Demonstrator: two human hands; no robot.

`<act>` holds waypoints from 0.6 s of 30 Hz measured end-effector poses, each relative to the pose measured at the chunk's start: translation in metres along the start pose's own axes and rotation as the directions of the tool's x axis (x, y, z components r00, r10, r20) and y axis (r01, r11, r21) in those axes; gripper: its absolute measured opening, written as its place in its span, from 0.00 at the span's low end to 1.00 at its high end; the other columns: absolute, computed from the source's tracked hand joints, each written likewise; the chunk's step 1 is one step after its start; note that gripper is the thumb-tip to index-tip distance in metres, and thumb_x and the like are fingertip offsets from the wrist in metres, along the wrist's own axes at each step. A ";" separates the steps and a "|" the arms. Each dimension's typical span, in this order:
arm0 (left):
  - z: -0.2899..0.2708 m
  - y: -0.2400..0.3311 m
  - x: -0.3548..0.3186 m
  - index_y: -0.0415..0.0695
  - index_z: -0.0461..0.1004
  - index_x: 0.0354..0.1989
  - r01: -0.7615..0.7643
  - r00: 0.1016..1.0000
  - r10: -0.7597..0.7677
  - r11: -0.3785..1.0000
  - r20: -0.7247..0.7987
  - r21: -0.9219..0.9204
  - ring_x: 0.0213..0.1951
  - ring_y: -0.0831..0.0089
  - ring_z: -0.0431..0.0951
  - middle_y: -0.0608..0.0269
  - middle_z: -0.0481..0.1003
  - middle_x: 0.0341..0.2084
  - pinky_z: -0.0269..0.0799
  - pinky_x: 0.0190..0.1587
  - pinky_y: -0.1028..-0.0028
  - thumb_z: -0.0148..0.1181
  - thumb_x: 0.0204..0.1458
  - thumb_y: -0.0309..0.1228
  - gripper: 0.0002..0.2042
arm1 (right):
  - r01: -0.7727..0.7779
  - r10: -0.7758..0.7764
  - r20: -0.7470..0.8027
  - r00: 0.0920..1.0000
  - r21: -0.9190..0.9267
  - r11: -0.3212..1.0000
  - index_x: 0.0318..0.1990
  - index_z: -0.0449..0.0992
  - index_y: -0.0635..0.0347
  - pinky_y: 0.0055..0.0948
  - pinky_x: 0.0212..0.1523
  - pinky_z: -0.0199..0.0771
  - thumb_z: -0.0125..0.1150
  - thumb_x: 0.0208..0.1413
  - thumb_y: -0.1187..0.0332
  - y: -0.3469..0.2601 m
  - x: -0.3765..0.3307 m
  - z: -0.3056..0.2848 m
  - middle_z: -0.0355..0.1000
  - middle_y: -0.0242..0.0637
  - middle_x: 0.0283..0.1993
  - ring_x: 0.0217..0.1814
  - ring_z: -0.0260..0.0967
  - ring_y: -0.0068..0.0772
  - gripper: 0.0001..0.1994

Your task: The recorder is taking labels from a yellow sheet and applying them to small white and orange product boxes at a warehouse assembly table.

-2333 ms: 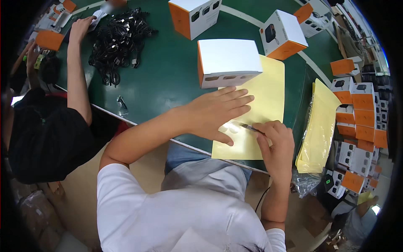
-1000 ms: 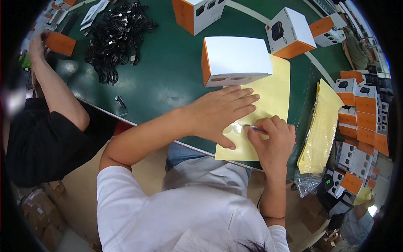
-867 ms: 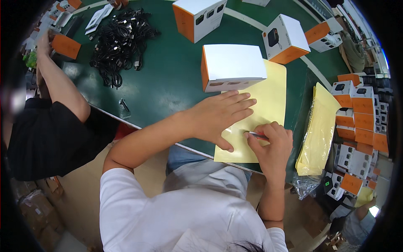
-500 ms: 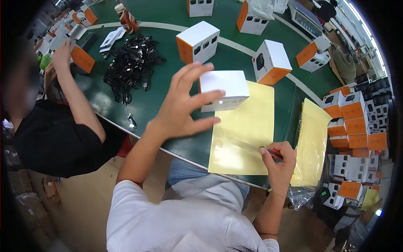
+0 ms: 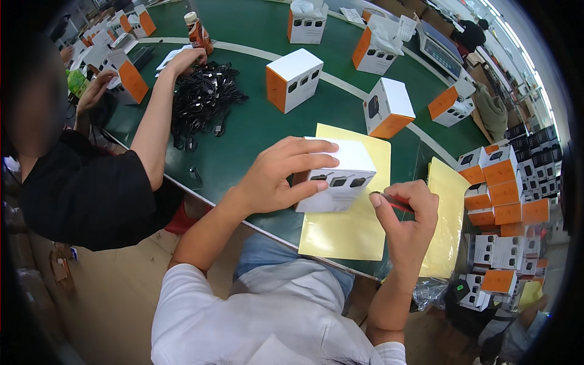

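My left hand (image 5: 283,176) grips a white product box (image 5: 347,159), its fingers over the top and its thumb on the front face with small pictures. The box rests over the far part of a glossy yellow sheet (image 5: 340,237) on the table. To the right of the box, my right hand (image 5: 410,213) is closed in a pinch round a slim red-and-dark tool (image 5: 395,201). Its tip points toward the box, apart from it; the fingers hide much of the tool. Beside that hand lies a stack of yellow sheets (image 5: 447,225) in clear plastic.
White-and-orange boxes stand on the green table (image 5: 243,140), among them one box (image 5: 294,82) beyond my left hand and another box (image 5: 389,109) at right. Stacked boxes (image 5: 505,182) fill the right side. A co-worker's arm (image 5: 152,134) reaches to black cables (image 5: 207,97) near a bottle (image 5: 198,33).
My left hand has closed on the white box, which is now nearer me with its front tilted into view. My right hand has risen slightly. The co-worker's arm has reached to the cables.
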State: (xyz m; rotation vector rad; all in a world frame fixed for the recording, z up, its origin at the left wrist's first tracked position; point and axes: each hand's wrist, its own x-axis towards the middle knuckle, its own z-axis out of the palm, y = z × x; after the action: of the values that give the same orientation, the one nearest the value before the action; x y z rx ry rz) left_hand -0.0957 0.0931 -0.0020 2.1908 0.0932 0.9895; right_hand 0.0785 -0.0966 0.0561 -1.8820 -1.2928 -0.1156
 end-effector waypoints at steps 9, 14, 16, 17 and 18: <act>0.003 0.012 -0.007 0.45 0.82 0.51 0.061 0.998 -0.061 0.998 0.034 -0.003 0.53 0.59 0.80 0.55 0.79 0.58 0.74 0.53 0.65 0.72 0.50 0.28 0.18 | 0.137 -0.133 0.032 0.991 -0.198 0.971 0.30 0.80 0.54 0.35 0.42 0.57 0.80 0.47 0.61 -0.014 0.014 0.009 0.73 0.27 0.30 0.33 0.69 0.32 0.13; 0.002 0.015 -0.009 0.45 0.82 0.52 0.043 0.999 -0.042 0.999 0.029 -0.016 0.52 0.58 0.81 0.54 0.79 0.58 0.75 0.53 0.64 0.73 0.49 0.27 0.19 | 0.164 -0.162 0.034 0.986 -0.322 0.932 0.33 0.81 0.52 0.36 0.45 0.58 0.79 0.49 0.59 -0.017 0.011 0.005 0.73 0.27 0.32 0.36 0.69 0.32 0.12; 0.003 0.016 -0.010 0.44 0.82 0.52 0.041 0.999 -0.040 0.999 0.030 -0.022 0.52 0.58 0.81 0.53 0.79 0.58 0.75 0.53 0.64 0.74 0.49 0.27 0.20 | 0.201 -0.200 0.044 0.979 -0.406 0.892 0.35 0.82 0.51 0.38 0.46 0.59 0.77 0.49 0.59 -0.019 0.011 0.003 0.72 0.27 0.33 0.38 0.68 0.33 0.11; 0.004 0.016 -0.010 0.44 0.82 0.52 0.039 0.999 -0.038 0.999 0.033 -0.027 0.52 0.57 0.81 0.53 0.79 0.58 0.75 0.53 0.64 0.74 0.48 0.27 0.20 | 0.201 -0.201 0.043 0.979 -0.406 0.891 0.35 0.82 0.51 0.38 0.46 0.59 0.77 0.49 0.59 -0.019 0.010 0.002 0.72 0.27 0.33 0.38 0.68 0.33 0.11; 0.004 0.017 -0.010 0.44 0.82 0.52 0.038 0.999 -0.037 0.999 0.033 -0.027 0.52 0.57 0.81 0.53 0.79 0.58 0.75 0.53 0.64 0.74 0.48 0.27 0.20 | 0.228 -0.230 0.050 0.972 -0.437 0.870 0.35 0.82 0.50 0.38 0.46 0.59 0.77 0.50 0.59 -0.020 0.010 0.001 0.72 0.27 0.33 0.38 0.68 0.33 0.11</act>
State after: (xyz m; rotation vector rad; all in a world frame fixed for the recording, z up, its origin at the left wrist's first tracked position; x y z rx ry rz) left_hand -0.1036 0.0743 0.0007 2.1711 0.1050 0.9288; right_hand 0.0668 -0.0858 0.0713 -2.0855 -1.5840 -0.5818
